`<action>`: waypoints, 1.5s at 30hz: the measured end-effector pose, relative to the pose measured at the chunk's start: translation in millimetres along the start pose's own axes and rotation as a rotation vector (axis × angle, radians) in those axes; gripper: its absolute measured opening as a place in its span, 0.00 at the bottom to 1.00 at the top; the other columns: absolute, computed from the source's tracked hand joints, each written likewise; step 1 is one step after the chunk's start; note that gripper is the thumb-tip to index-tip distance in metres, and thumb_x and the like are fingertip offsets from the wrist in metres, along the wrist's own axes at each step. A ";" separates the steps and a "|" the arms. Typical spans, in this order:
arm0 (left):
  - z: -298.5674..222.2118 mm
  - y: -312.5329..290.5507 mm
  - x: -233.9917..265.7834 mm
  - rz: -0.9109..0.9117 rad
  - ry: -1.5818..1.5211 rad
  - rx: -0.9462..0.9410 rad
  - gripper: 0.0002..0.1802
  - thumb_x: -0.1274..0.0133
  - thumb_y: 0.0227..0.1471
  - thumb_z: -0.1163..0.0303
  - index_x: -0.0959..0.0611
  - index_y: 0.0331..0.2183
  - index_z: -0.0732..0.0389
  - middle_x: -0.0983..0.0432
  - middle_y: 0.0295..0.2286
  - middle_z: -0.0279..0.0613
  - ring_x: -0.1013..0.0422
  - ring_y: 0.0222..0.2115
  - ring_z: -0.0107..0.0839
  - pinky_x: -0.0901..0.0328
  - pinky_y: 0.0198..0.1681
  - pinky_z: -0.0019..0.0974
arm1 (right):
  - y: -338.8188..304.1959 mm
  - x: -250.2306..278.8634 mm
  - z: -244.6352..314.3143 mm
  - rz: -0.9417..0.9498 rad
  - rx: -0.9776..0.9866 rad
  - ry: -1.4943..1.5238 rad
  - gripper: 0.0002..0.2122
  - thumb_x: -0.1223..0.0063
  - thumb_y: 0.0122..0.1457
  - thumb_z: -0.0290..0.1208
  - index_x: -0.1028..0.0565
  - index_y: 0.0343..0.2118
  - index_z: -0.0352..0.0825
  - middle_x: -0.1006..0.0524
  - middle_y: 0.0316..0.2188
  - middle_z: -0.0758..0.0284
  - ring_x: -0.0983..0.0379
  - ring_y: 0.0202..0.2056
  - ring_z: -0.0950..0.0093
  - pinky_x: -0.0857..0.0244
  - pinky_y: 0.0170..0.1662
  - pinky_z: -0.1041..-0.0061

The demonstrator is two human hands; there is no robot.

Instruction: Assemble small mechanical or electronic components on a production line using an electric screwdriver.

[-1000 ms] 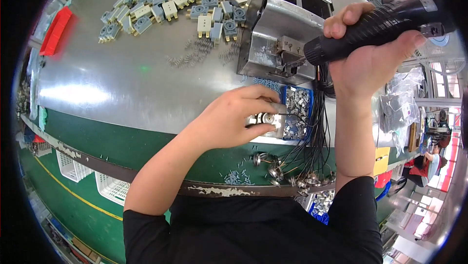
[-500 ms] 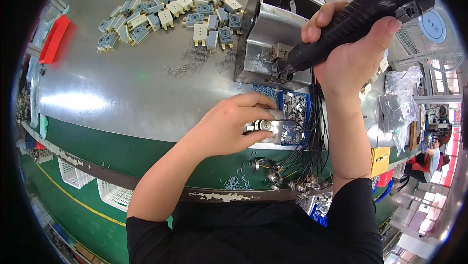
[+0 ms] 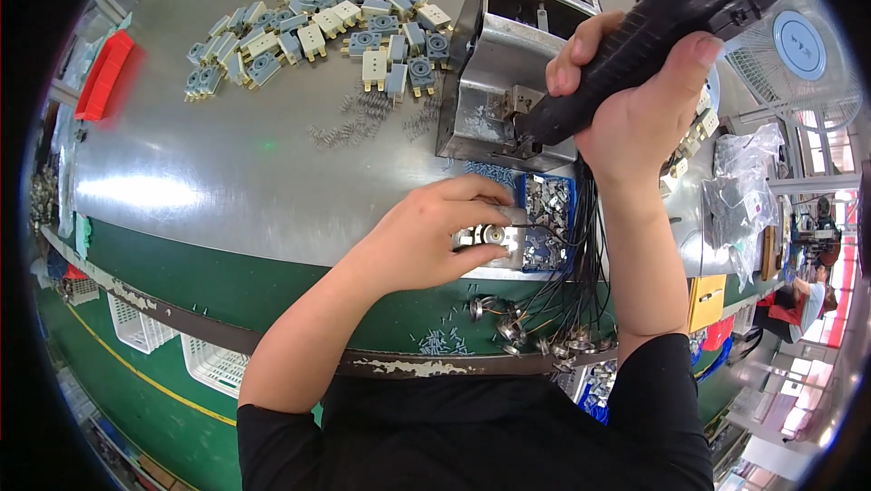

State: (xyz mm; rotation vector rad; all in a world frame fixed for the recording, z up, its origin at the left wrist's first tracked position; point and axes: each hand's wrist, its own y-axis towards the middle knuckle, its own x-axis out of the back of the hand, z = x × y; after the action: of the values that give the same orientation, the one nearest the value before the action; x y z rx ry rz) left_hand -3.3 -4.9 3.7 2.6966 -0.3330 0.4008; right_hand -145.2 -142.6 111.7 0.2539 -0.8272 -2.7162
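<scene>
Head view: a grey metal tabletop [image 3: 227, 142] fills the workstation, with a green strip [image 3: 299, 296] along its near side. On the tabletop stands an open-topped metal housing [image 3: 535, 46]; beyond its left side lies the group of grey-and-cream blocks [image 3: 373, 66], with loose springs [image 3: 358, 119] nearer the operator. A black power screwdriver [image 3: 626, 69] slants down to the front mechanism of the housing. The right hand [image 3: 640, 128] is closed around the screwdriver's body, fingers on one side and thumb on the other. The left hand [image 3: 435, 232] is partly curled, thumb and fingertips set at opposite sides of a small metal assembly [image 3: 493, 234], which sits just left of the blue tray [image 3: 521, 186]; how firmly they press cannot be told. From where I stand, the screwdriver's tip is lost against the mechanism, so contact there cannot be confirmed. Caution: an off-line approach could make the tip slip or scrape the housing. Black cables [image 3: 592, 228] hang just right of the tray; a drag on the dark lead that crosses the tray from the assembly could twist the part under a slack left grip. Small screws [image 3: 440, 341] lie scattered on the green strip near its outer edge, beside the round metal fittings [image 3: 513, 328]; a sweep of the left forearm could knock them to the floor.
</scene>
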 end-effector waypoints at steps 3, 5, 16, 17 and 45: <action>0.6 -1.1 0.2 -0.004 0.002 0.000 0.18 0.29 0.44 0.74 0.12 0.40 0.64 0.19 0.47 0.49 0.21 0.47 0.47 0.26 0.51 0.44 | -6.4 -0.4 0.3 0.050 -0.042 -0.069 0.39 0.68 0.65 0.74 0.35 0.49 0.32 0.27 0.22 0.61 0.29 0.19 0.71 0.33 0.25 0.71; 0.3 -1.9 0.7 -0.008 0.007 0.000 0.18 0.29 0.44 0.74 0.12 0.40 0.64 0.19 0.47 0.49 0.21 0.47 0.47 0.26 0.51 0.44 | -9.3 0.0 1.6 0.100 -0.060 -0.113 0.45 0.65 0.62 0.76 0.38 0.64 0.34 0.29 0.24 0.62 0.32 0.20 0.70 0.33 0.27 0.66; 1.3 -0.6 0.0 -0.005 -0.019 -0.004 0.18 0.29 0.44 0.74 0.13 0.40 0.65 0.19 0.46 0.49 0.21 0.46 0.48 0.26 0.50 0.44 | 1.1 2.6 8.1 0.015 -0.033 -0.065 0.47 0.64 0.59 0.79 0.38 0.63 0.34 0.29 0.24 0.63 0.31 0.21 0.70 0.34 0.28 0.67; 0.7 0.1 0.1 -0.002 -0.012 -0.006 0.18 0.29 0.44 0.74 0.13 0.40 0.65 0.19 0.46 0.50 0.21 0.46 0.48 0.26 0.50 0.44 | 1.0 2.9 7.3 0.011 -0.034 -0.072 0.47 0.63 0.59 0.79 0.37 0.62 0.34 0.29 0.24 0.63 0.31 0.21 0.70 0.34 0.28 0.67; 1.3 -2.2 1.4 0.009 -0.009 0.025 0.18 0.29 0.45 0.71 0.13 0.40 0.65 0.19 0.45 0.49 0.21 0.45 0.47 0.27 0.49 0.43 | -22.5 -4.2 27.5 0.104 -0.176 -0.062 0.53 0.59 0.54 0.82 0.41 0.66 0.34 0.29 0.25 0.64 0.30 0.21 0.71 0.33 0.27 0.68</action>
State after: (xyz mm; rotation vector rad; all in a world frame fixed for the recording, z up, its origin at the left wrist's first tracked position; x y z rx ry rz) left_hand -1.1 -3.7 2.2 2.7232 -0.3452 0.3983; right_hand -153.1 -109.2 121.8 0.0869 -0.5942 -2.6893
